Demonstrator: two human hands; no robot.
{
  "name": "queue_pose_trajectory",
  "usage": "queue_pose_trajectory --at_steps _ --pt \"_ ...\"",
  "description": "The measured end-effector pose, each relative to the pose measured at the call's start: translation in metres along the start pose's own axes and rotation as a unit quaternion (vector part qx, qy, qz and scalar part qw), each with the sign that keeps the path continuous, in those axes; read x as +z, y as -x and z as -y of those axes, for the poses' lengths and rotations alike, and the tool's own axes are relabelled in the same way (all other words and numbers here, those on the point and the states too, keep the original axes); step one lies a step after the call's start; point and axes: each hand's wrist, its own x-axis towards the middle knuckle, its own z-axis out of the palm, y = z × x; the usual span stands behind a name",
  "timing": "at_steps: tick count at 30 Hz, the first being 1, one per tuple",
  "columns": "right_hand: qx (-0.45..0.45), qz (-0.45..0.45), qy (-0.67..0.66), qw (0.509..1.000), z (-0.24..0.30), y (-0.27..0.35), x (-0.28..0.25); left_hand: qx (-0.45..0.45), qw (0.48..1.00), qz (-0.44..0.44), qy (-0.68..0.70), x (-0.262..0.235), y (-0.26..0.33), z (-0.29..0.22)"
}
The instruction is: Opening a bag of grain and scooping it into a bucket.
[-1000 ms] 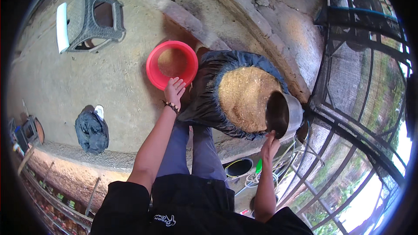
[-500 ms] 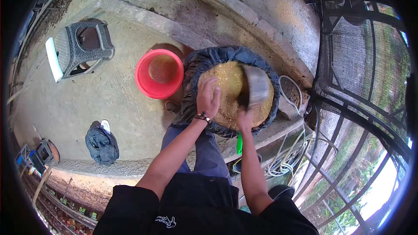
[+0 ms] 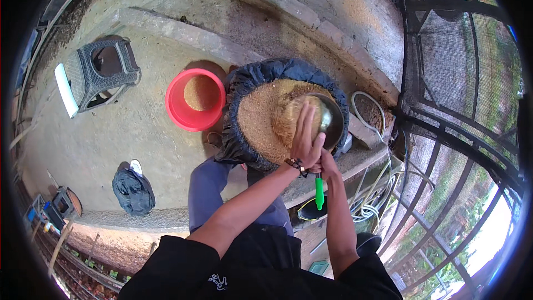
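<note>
My right hand (image 3: 327,165) is wrapped around the green handle of a metal scoop (image 3: 334,125). Its round bowl lies tilted in the right side of a wide container lined with a black plastic bag (image 3: 236,103). Brownish-yellow grainy meal (image 3: 258,119) fills that container and is heaped into the scoop's mouth. With fingers stretched out, my left hand (image 3: 306,139) lies against the heap at the scoop, its wrist close to my right hand. Left of the container stands a red bucket (image 3: 173,112) with some of the same meal at its bottom.
A grey plastic stool (image 3: 91,69) lies at the far left. Nearer, a dark bundled bag (image 3: 133,190) rests on the concrete floor. A coiled hose (image 3: 363,208) lies to the right, before a mesh wall (image 3: 449,66). A low concrete kerb (image 3: 189,33) runs behind the bucket.
The scoop has gone down into the meal and now has meal heaped in it. My left hand has moved right, from the meal's left part to the scoop.
</note>
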Motion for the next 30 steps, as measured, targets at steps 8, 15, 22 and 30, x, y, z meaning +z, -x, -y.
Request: queue_pose_trajectory --at_steps 8,15,22,30 --pt "-0.033 0.098 -0.104 0.989 -0.005 0.039 0.046 -0.297 0.878 -0.215 0.309 -0.05 0.015 0.018" --pt "-0.335 -0.139 0.151 0.919 -0.076 0.012 0.218 -0.471 0.619 -0.21 0.592 -0.159 0.032 0.037" --pt "-0.534 -0.224 0.45 0.68 -0.118 -0.079 0.283 -0.4 0.565 -0.101 0.715 -0.259 0.012 0.115" --pt "-0.65 -0.236 0.491 0.53 -0.142 -0.122 0.303 -0.255 0.874 -0.035 0.413 -0.308 0.041 0.152"
